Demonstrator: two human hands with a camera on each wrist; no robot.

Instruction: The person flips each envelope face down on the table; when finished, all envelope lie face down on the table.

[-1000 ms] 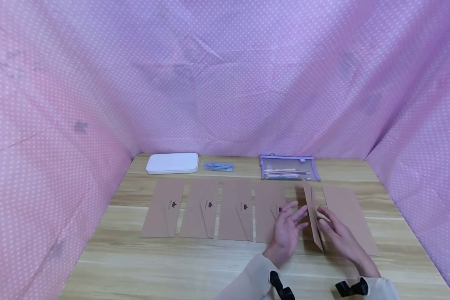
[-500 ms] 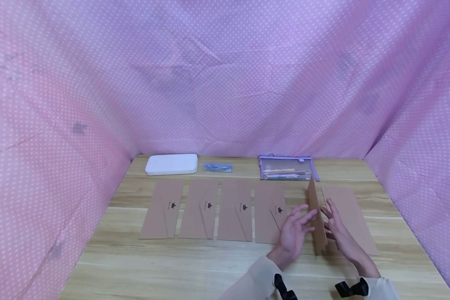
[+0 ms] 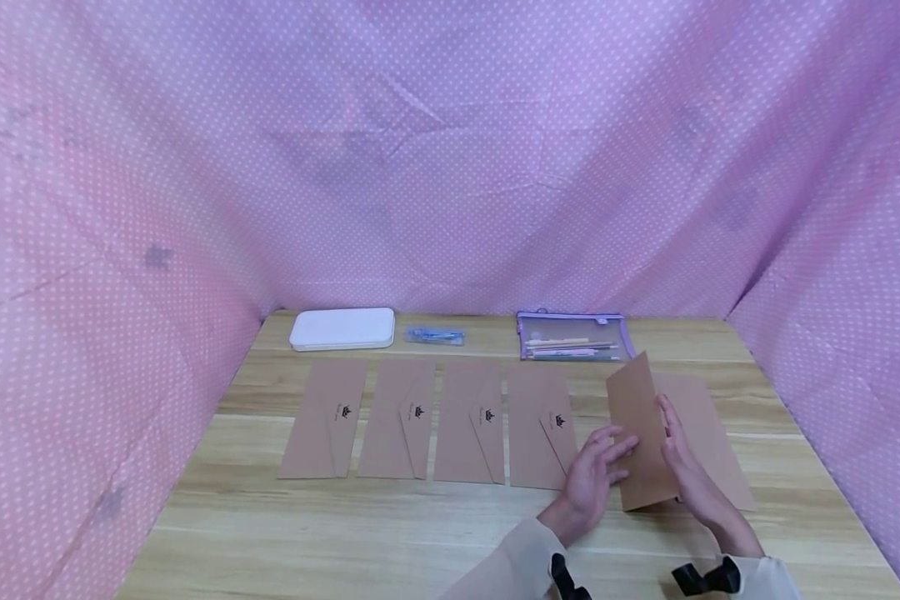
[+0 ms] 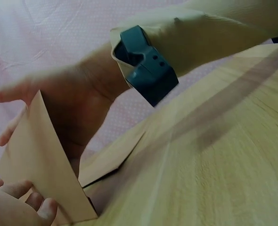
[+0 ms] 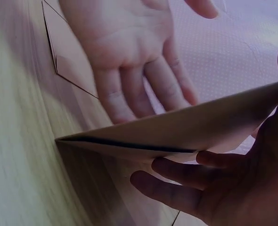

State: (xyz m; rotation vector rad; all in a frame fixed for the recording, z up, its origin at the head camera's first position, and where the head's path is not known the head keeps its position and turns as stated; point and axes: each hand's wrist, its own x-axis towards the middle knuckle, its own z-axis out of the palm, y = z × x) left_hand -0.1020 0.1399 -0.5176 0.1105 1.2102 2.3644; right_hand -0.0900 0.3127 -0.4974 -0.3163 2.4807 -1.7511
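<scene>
A brown paper envelope (image 3: 633, 437) stands tilted on its long edge between my two hands, its plain broad face turned to the head camera. My left hand (image 3: 588, 477) is on its left side, straight fingertips against the paper low on that face. On the other side is my right hand (image 3: 692, 482), fingers extended along the back of the envelope. In the right wrist view, the fingers (image 5: 176, 186) of that hand lie along the envelope's underside (image 5: 143, 147), where a dark gap runs along a fold. The left wrist view has the envelope (image 4: 42, 162) between both hands.
Several matching envelopes (image 3: 468, 421) with a black crown print lie in a row to the left. Another brown one (image 3: 708, 433) lies flat at the right. Behind are a white case (image 3: 342, 328), a small blue packet (image 3: 435, 335) and a purple-edged pencil pouch (image 3: 573, 337).
The envelope has gone from nearly edge-on to leaning with its broad face showing. My left hand has moved to the right, off the nearest printed envelope. The right hand's fingers have straightened.
</scene>
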